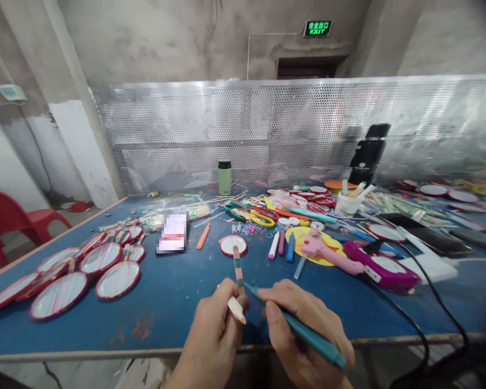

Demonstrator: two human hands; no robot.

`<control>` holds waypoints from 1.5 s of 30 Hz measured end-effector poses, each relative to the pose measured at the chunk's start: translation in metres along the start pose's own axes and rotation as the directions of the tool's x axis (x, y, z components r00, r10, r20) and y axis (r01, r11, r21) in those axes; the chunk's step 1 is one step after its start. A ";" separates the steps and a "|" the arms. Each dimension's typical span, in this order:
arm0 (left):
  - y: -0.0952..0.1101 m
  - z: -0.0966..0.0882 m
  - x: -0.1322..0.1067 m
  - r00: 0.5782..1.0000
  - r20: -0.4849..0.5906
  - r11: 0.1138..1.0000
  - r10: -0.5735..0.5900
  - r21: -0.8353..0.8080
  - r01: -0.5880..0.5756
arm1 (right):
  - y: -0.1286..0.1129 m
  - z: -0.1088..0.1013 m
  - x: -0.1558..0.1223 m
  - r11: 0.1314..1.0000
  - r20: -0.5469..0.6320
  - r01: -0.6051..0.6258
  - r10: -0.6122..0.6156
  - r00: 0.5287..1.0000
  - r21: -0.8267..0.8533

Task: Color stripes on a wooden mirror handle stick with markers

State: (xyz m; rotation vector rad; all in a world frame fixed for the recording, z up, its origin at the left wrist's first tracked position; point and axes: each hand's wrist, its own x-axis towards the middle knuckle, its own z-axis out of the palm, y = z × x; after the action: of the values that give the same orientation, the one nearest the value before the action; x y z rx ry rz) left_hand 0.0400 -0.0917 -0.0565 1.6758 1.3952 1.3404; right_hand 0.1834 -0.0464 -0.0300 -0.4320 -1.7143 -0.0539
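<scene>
My left hand (213, 337) is closed near the table's front edge, pinching an upright wooden craft stick (238, 267) with coloured bands; a white marker with an orange tip (235, 309) also lies in its fingers. My right hand (303, 329) grips a teal marker (303, 332) like a pen, its tip touching the stick's lower part. A small round red-rimmed disc (233, 245) lies on the blue table (174, 292) just beyond the stick.
Several red-rimmed round fans (85, 270) lie at the left. A pink glue gun (328, 251), loose markers (281, 243), a magenta device (383, 270), a phone (173, 232), a green bottle (224, 177), a white cup (347, 203) and black cables (421, 319) crowd the middle and right. A red chair (8, 219) stands left.
</scene>
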 end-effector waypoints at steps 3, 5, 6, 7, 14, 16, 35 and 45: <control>0.001 0.000 0.000 1.000 -0.004 1.000 0.002 -0.023 -0.002 | 0.000 -0.001 -0.001 0.999 0.009 0.001 -0.001 1.000 0.035; 0.001 0.000 0.000 1.000 -0.004 1.000 0.005 -0.020 -0.005 | 0.000 -0.001 -0.002 0.999 0.008 -0.008 0.008 1.000 0.038; 0.001 0.000 0.000 1.000 -0.004 1.000 0.006 -0.017 -0.006 | 0.000 -0.001 -0.002 0.999 0.005 -0.010 0.009 1.000 0.034; 0.001 0.000 0.001 1.000 -0.003 1.000 0.004 -0.016 -0.004 | 0.000 -0.001 -0.002 0.999 0.005 -0.014 0.014 1.000 0.032; 0.004 -0.001 0.001 0.999 0.022 0.999 -0.039 -0.037 0.039 | 0.000 0.000 -0.001 0.999 0.022 -0.021 0.020 1.000 0.040; 0.005 -0.001 0.000 0.999 0.014 0.998 -0.041 -0.051 0.042 | 0.000 -0.001 -0.001 0.999 0.024 -0.021 0.021 1.000 0.040; 0.006 -0.003 -0.001 1.000 0.000 0.999 -0.011 -0.045 0.011 | -0.003 -0.002 0.001 0.995 0.093 0.000 -0.009 0.996 0.100; 0.009 -0.004 0.001 1.000 -0.006 1.000 0.025 0.008 -0.025 | 0.000 -0.002 -0.002 0.993 0.125 0.012 -0.027 0.992 0.119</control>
State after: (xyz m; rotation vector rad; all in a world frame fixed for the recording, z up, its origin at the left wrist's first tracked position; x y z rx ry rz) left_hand 0.0397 -0.0941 -0.0470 1.7005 1.3890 1.3565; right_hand 0.1860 -0.0471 -0.0314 -0.3367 -1.8352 0.0621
